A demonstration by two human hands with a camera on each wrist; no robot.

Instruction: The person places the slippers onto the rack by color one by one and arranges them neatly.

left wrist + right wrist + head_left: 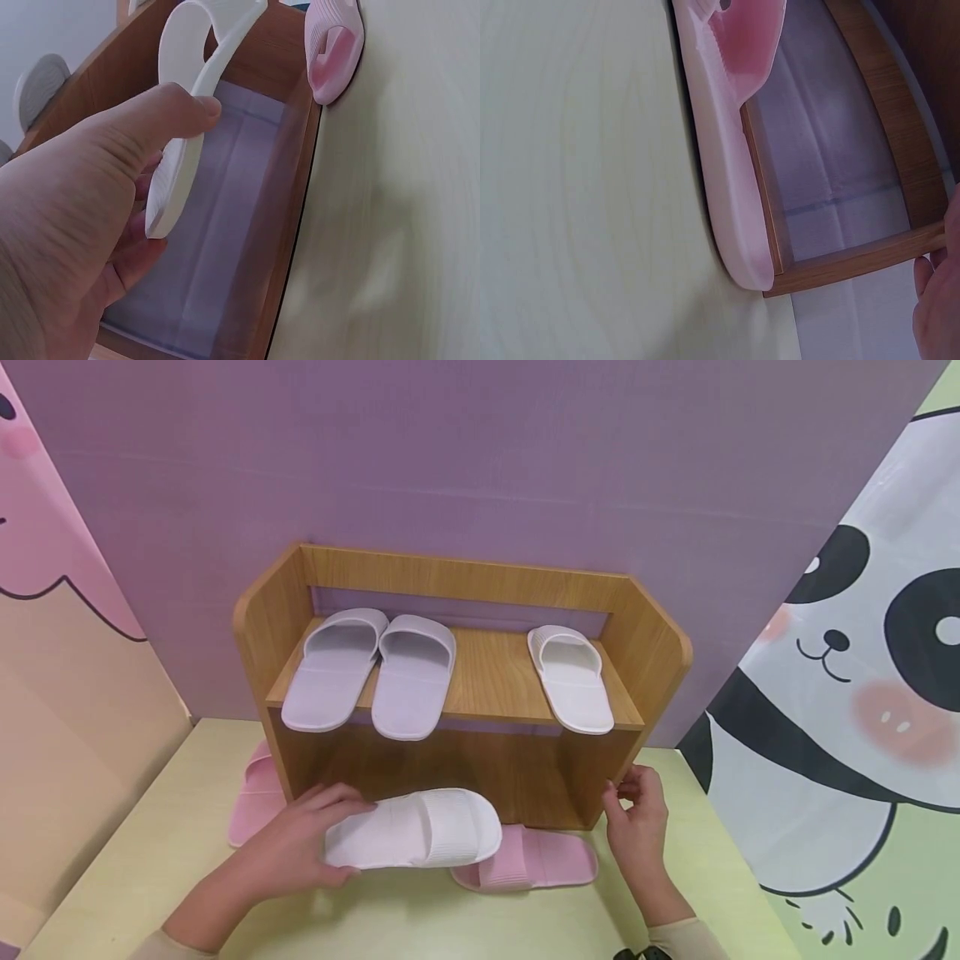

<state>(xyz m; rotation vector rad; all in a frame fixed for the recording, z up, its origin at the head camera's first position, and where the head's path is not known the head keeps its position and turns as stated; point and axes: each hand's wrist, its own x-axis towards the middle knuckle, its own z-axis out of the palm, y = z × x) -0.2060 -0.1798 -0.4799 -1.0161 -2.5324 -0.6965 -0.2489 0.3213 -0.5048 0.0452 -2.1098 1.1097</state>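
My left hand (296, 843) grips a white slipper (386, 833) by its heel end, thumb on one face and fingers on the other. The slipper hangs in front of the wooden shoe rack (491, 672), its ribbed strap pointing right. In the left wrist view, the white slipper (176, 180) appears edge-on between thumb and fingers. At the rack's lower right, my right hand (641, 822) holds the front edge of the side panel; in the right wrist view only part of that hand shows. A pink slipper (558, 858) lies below, partly hidden by the white one.
On the upper shelf, two lavender slippers (412, 689) stand side by side at the left and another white slipper (577, 693) at the right. A second pink slipper (255, 802) lies beside the rack's left side. A purple wall (480, 460) rises behind.
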